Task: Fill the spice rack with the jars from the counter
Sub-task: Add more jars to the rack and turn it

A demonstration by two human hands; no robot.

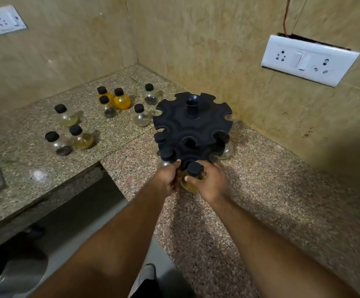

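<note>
While loose jars (122,101) are sitting left of the spice rack (193,125), the left hand (167,179) is curling its fingers on the rack's front edge, and the right hand (212,182) is gripping a yellow jar (190,186) just in front of it.

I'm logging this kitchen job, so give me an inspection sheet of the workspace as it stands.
Surface: speckled granite counter, in a wall corner.
Job's things: black spice rack, two jars seen in its lower tier; eight capped jars loose to its left.
Clutter: nothing seen.
Hands: right hand grips a yellowish jar at the rack's front; left hand touches the rack, grip unclear.
Cables: red wire above the right switch plate.
Surroundings: second socket plate on the left wall.
</note>
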